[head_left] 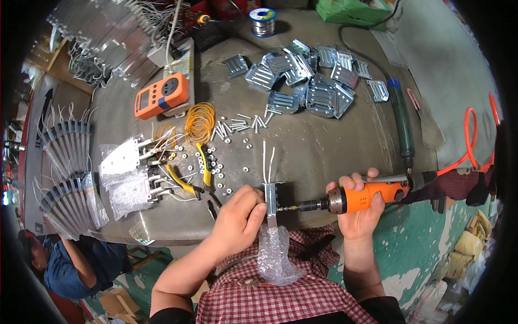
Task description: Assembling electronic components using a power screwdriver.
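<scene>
Screwdriver (364,200), powered and orange-bodied, sits in the right hand (357,224) in the head view, that hand partly closed around the body with its fingers showing beyond it. From there the shaft and bit (302,206) point toward the left hand (240,218), whose fingers and thumb are curled in, gripping a narrow metal piece (272,198). That piece lies between the hands, against the left one's fingertips; its right side meets or nearly meets the bit tip, and I cannot tell which. Two white wires (265,156) run from it away from the person, and bubble wrap (276,259) hangs from its near end. Left of and beyond the left hand lie yellow-handled pliers (205,167) and small white rings (229,191), with loose screws (240,124) farther beyond. Metal brackets (324,97) are piled well beyond both hands. A red hose (467,129) is to the right hand's right.
</scene>
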`<state>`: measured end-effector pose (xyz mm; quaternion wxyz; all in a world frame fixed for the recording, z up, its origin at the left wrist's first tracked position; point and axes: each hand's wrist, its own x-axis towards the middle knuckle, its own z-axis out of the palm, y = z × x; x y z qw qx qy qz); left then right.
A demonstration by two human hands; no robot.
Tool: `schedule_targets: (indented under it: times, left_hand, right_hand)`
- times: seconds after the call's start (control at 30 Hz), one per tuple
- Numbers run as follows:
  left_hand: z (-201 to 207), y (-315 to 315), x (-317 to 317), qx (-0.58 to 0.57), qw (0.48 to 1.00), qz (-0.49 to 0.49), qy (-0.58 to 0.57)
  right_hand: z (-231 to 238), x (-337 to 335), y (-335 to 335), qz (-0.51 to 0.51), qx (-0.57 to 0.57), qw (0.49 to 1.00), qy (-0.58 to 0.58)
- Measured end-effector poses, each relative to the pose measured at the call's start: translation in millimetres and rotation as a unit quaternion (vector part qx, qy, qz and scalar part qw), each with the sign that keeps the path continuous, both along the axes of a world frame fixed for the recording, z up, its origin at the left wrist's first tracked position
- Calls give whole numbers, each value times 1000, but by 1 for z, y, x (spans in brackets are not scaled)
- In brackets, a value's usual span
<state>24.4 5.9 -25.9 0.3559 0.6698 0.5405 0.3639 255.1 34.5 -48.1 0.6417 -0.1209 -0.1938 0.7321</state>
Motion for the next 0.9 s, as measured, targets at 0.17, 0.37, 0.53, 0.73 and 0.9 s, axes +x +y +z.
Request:
schedule_targets:
  times: [0.17, 0.37, 0.53, 0.73, 0.9]
  left_hand:
    - [10, 38, -22, 21, 991, 9, 134]
    - [-13, 90, -37, 253, 913, -26, 319]
    - [-14, 83, -42, 237, 915, -49, 323]
    - [-2, 2, -29, -46, 993, 89, -55]
    - [-3, -22, -9, -151, 966, 88, -189]
  right_hand:
    - [-4, -3, -6, -19, -38, 999, 17]
    - [-5, -7, -7, -17, -42, 999, 25]
    - [-7, -5, -9, -24, -29, 999, 14]
    - [-8, -7, -7, -30, -41, 999, 15]
    - [-7, -4, -7, -26, -55, 998, 20]
